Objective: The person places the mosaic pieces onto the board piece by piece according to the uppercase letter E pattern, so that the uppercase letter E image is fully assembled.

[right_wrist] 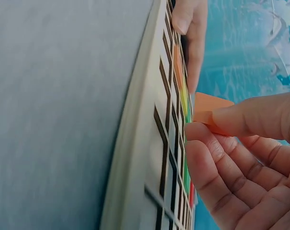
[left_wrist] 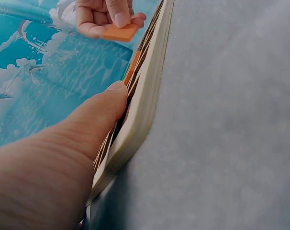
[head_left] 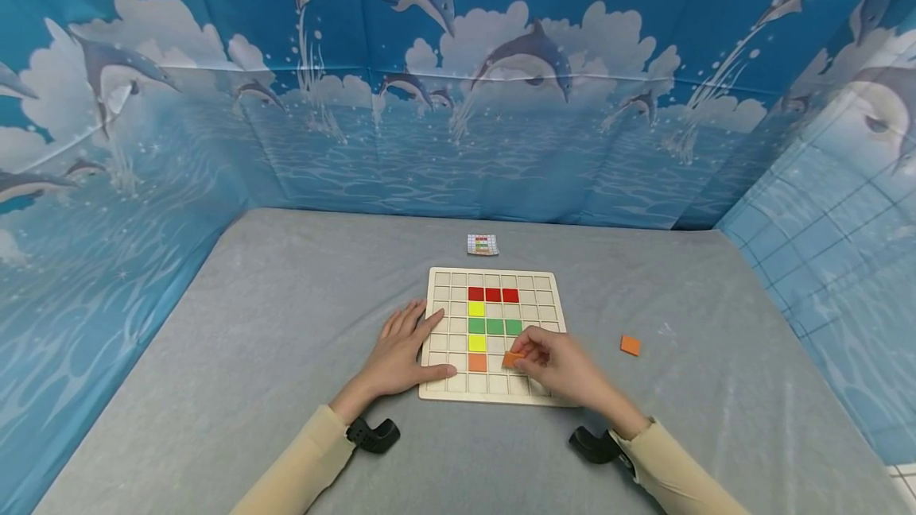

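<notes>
A pale wooden grid board (head_left: 444,393) lies on the grey table, with red, yellow, green and one orange tile set in its cells. My right hand (head_left: 554,364) pinches an orange tile (head_left: 512,358) just above the board, beside the orange tile (head_left: 477,362) that lies in a cell. The pinched orange tile (right_wrist: 209,109) sits between thumb and fingers, and the left wrist view shows the same orange tile (left_wrist: 120,32) over the board (left_wrist: 142,91). My left hand (head_left: 404,350) rests flat on the board's left edge, fingers straight.
A loose orange tile (head_left: 630,345) lies on the table to the right of the board. A small pattern card (head_left: 483,245) lies behind the board. Blue dolphin-print walls close in the table on three sides.
</notes>
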`<state>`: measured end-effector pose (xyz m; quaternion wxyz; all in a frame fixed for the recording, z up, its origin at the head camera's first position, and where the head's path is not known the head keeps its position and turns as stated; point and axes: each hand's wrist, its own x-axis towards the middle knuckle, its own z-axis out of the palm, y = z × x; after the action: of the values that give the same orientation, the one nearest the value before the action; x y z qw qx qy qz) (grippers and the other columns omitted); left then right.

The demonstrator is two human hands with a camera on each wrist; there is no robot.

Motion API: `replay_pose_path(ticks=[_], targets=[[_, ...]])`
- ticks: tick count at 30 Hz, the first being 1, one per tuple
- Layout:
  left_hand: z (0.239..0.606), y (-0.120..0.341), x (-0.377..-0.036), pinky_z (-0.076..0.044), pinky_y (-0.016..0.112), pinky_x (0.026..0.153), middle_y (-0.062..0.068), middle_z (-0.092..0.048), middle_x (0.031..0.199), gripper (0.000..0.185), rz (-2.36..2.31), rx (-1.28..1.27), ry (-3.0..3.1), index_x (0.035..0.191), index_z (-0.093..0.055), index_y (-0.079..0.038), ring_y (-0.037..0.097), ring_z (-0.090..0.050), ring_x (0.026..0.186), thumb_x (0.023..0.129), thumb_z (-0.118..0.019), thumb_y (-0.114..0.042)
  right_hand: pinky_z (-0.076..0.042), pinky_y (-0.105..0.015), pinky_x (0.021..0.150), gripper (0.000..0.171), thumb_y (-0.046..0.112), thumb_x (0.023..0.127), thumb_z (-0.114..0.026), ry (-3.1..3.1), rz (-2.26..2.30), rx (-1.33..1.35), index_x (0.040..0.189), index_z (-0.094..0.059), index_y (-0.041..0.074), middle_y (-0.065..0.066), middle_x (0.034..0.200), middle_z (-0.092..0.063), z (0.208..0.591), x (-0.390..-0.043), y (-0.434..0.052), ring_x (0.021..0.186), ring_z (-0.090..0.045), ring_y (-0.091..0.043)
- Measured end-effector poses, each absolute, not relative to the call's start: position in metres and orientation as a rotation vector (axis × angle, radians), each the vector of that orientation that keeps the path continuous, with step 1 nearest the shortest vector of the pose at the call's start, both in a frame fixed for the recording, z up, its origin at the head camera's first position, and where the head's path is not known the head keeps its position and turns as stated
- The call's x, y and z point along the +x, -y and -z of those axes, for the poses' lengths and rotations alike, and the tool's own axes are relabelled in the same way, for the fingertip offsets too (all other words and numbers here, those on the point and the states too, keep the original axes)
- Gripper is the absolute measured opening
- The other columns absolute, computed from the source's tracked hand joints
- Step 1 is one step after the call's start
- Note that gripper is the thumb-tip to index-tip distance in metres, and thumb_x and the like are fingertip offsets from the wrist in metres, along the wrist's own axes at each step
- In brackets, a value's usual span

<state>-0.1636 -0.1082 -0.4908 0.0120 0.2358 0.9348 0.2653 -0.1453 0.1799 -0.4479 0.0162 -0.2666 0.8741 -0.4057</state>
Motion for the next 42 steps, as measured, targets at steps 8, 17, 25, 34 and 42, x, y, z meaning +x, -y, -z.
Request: replay_pose_path(ticks=[8, 17, 25, 34, 42], targets=[[0.491, 0.108, -0.164, -0.003, 0.047, 0.110, 0.012, -0.013, 0.156, 0.092, -0.826, 0.725, -2.914, 0.152, -0.026, -0.019, 0.025, -0.004, 0.143, 0.080, -0.061, -0.065, -0.048, -0.024, 0.059, 0.016, -0.003, 0.080, -0.073, -2.688, 1.261, -0.869, 0.085, -0.064, 0.009, 0.007, 0.076, -0.060, 0.453, -0.148, -0.165, 0.066, -0.055, -0.007], [0.490, 0.108, -0.164, -0.003, 0.047, 0.111, 0.012, -0.013, 0.156, 0.092, -0.824, 0.719, -2.913, 0.152, -0.026, -0.019, 0.025, -0.003, 0.143, 0.080, -0.060, -0.065, -0.046, -0.025, 0.057, 0.014, 0.001, 0.081, -0.073, -2.748, 1.172, -0.849, 0.085, -0.064, 0.011, 0.009, 0.073, -0.056, 0.452, -0.149, -0.161, 0.064, -0.051, -0.007], [0.490, 0.108, -0.165, -0.004, 0.047, 0.111, 0.012, -0.013, 0.156, 0.092, -0.822, 0.720, -2.914, 0.152, -0.026, -0.019, 0.025, -0.003, 0.143, 0.080, -0.060, -0.066, -0.044, -0.023, 0.057, 0.012, 0.004, 0.082, -0.074, -2.825, 1.079, -0.878, 0.087, -0.067, 0.011, 0.006, 0.079, -0.055, 0.453, -0.149, -0.162, 0.066, -0.049, -0.006], [0.489, 0.108, -0.164, -0.003, 0.047, 0.111, 0.012, -0.014, 0.156, 0.092, -0.812, 0.712, -2.913, 0.152, -0.026, -0.019, 0.025, -0.003, 0.143, 0.080, -0.060, -0.066, -0.043, -0.023, 0.059, 0.010, 0.006, 0.084, -0.072, -2.839, 1.042, -0.905, 0.092, -0.069, 0.010, 0.007, 0.082, -0.054, 0.455, -0.147, -0.164, 0.068, -0.049, -0.009], [0.489, 0.107, -0.164, -0.003, 0.047, 0.111, 0.012, -0.013, 0.156, 0.093, -0.808, 0.710, -2.911, 0.152, -0.026, -0.019, 0.025, -0.003, 0.143, 0.080, -0.060, -0.066, -0.044, -0.023, 0.059, 0.009, 0.006, 0.084, -0.071, -2.877, 1.019, -0.878, 0.091, -0.071, 0.011, 0.009, 0.083, -0.055, 0.455, -0.144, -0.165, 0.068, -0.049, -0.008]])
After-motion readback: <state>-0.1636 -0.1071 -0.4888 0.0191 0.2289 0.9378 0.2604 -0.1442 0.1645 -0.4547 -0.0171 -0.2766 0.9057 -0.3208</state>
